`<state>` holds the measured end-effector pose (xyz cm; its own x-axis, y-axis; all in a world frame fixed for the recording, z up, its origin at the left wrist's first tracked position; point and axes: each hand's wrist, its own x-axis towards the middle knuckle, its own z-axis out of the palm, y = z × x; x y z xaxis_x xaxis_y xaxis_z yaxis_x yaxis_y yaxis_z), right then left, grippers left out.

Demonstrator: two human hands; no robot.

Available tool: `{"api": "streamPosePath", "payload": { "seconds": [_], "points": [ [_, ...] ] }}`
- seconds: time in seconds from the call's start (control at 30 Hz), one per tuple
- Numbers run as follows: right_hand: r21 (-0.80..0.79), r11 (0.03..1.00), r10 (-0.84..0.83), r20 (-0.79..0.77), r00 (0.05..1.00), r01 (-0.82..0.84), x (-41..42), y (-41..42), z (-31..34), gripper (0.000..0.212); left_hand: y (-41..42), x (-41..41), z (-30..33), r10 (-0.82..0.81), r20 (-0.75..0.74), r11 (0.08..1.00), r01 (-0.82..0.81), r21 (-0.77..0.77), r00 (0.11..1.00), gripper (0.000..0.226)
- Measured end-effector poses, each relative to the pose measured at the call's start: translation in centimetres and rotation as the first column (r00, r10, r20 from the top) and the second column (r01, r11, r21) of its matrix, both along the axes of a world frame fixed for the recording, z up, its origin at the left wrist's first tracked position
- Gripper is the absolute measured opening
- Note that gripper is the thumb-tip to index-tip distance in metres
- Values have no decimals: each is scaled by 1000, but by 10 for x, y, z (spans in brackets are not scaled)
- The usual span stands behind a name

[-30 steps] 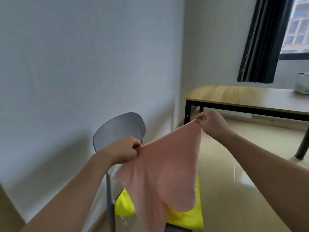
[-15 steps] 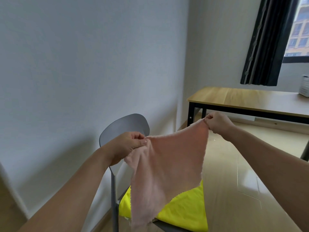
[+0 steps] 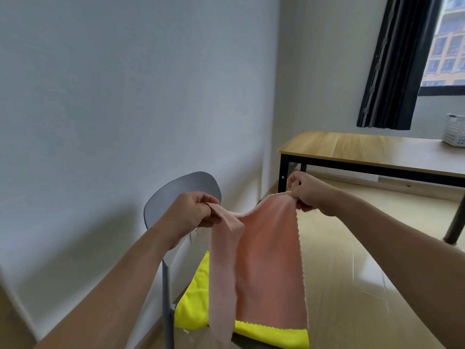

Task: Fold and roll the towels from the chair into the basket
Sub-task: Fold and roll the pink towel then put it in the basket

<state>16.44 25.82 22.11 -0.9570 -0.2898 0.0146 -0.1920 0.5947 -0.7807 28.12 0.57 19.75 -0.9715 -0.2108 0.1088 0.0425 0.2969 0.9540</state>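
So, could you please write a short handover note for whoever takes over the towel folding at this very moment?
Left hand: pinches one top corner of the pink towel.
Right hand: pinches the other top corner; the towel hangs in the air over the chair, one side folded in on itself.
The yellow towel lies on the chair seat, untouched.
The basket stands on the wooden table by the window; its inside cannot be seen.
Done: pink towel lifted.
Left: fold and roll it, put it in the basket, then the yellow one.

Daylight from the window, upper right; we note glare on the floor (lower right), soft shadow lower left, wide-angle bending at edges.
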Motion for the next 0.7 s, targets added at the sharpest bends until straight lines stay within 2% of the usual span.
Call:
{"api": "streamPosePath", "payload": {
  "seconds": [0.07, 0.13, 0.23, 0.3, 0.37, 0.5, 0.6, 0.7],
  "points": [
    [-26, 999, 37, 6, 999, -37, 2, -1, -1, 20, 1, -1, -3, 35, -84, 989, -46, -143, 996, 12],
    [-20, 996, 82, -19, 996, -82, 4, -2, -1, 30, 2, -3, -3, 49, -160, 960, -91, -266, 986, 13],
    [44, 986, 166, -94, 982, -162, 10, -2, -2, 36, 8, -6, 1, 63, -254, 917, -156, -367, 965, 17],
    [56, 980, 199, -138, 970, -193, 15, -4, -2, 38, 13, -8, 6, 29, -302, 937, -131, -323, 953, 17],
    [49, 976, 216, -175, 961, -210, 18, -6, -2, 39, 18, -10, 12, -55, -321, 964, -35, -265, 945, 18],
    [59, 949, 314, -157, 936, -308, 28, -9, -3, 17, 32, -16, 19, -131, -337, 951, 22, -308, 933, 19],
    [26, 919, 393, -111, 913, -393, 30, -8, -8, 35, 37, -23, 17, -131, -306, 945, 25, -326, 943, 19],
    [-3, 909, 410, -172, 896, -417, 30, -10, -16, 44, 39, -26, 15, -105, -296, 949, 7, -317, 949, 20]
  ]
}}
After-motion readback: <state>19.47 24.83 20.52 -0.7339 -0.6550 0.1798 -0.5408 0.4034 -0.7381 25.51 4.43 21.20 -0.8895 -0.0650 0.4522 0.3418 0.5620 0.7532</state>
